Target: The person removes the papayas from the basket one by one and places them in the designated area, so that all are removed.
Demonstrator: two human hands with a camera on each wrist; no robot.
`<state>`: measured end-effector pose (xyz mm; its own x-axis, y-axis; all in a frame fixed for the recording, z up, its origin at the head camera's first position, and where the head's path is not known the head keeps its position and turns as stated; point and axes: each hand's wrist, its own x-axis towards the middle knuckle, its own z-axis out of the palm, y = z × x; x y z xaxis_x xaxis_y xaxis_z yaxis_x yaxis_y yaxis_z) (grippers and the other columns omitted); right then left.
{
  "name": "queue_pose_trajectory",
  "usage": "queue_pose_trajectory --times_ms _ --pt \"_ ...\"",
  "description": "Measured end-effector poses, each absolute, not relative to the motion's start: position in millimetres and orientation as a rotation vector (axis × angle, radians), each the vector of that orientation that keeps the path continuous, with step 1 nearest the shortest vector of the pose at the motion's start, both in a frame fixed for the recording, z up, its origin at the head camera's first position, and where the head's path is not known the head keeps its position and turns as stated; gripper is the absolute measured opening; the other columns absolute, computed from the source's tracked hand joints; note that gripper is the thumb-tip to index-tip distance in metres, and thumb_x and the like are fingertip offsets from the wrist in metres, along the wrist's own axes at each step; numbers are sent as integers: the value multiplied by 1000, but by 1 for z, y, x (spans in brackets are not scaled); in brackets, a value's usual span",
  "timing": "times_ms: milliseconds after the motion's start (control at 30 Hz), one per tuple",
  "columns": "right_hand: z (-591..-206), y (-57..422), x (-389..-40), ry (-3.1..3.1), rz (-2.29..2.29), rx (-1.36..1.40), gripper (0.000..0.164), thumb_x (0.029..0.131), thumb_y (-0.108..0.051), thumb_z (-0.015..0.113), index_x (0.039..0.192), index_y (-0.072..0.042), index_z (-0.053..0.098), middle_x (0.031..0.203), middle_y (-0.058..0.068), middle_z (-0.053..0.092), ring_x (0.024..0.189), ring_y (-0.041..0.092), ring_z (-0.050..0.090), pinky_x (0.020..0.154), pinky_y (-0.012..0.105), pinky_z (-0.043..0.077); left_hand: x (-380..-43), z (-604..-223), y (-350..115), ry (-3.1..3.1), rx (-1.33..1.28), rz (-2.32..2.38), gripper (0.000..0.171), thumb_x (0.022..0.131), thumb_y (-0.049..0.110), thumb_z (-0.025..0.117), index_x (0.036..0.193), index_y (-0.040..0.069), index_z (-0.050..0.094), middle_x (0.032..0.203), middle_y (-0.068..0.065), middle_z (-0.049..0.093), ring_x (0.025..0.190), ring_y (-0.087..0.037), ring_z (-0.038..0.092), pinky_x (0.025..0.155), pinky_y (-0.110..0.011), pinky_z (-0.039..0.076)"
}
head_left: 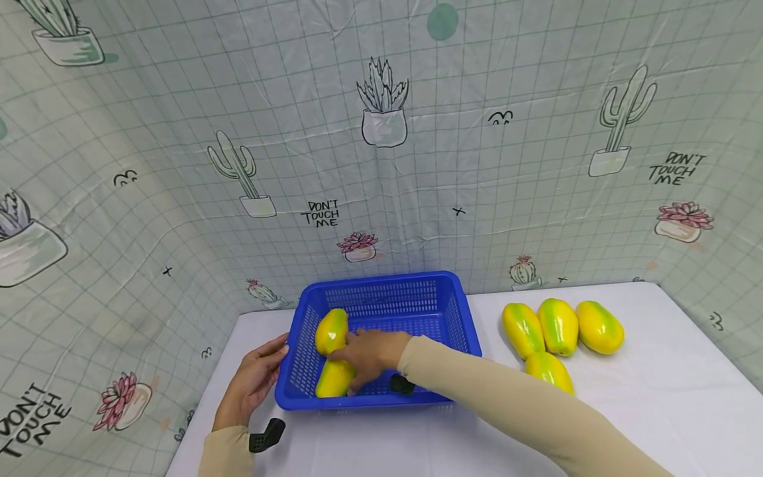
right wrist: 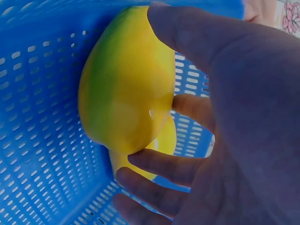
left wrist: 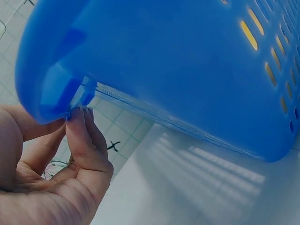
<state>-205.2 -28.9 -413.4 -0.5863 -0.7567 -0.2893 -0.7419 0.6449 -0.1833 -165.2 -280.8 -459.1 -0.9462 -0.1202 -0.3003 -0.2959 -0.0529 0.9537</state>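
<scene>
Right hand (head_left: 371, 356), spread, holds the nearer papaya (head_left: 334, 380) lying leftward, lengthwise front-to-back. Left hand (head_left: 256, 379) pinches the blue basket (head_left: 289, 371) rim.

We see pale gridded sheeting (head_left: 286, 79) on three sides, printed with potted cacti (head_left: 384, 126) and "DON'T TOUCH ME" lettering (head_left: 322, 214). Below it we find a white tabletop (head_left: 661, 351), striped with light (left wrist: 229, 171) in the left wrist view.
</scene>
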Motion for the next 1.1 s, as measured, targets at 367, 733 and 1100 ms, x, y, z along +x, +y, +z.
queue_pose_trajectory --times_ms 367,733,1100 --pt "-416 -30 -205 2542 -26 -1160 68 89 -43 87 148 -32 56 141 -3 57 122 21 56 105 38 52 -165 -460 -281 2062 -438 2160 55 110 5 53 161 -7 35 111 6 70 95 -6 68 85 -19 58" --pt "-417 -22 -209 2537 50 -1244 69 86 -35 91 146 -28 57 131 -5 65 117 15 59 108 36 49 -164 -460 -281 2061 -453 2163 55 109 5 54 160 -6 36 112 6 70 96 -5 68 85 -19 58" --pt "-413 -22 -212 2418 119 -1541 84 86 -29 91 158 -37 49 157 -7 49 139 17 51 115 33 46 -165 -460 -282 2059 -450 2164 56 109 5 55 161 -6 36 112 7 70 97 -6 68 86 -19 58"
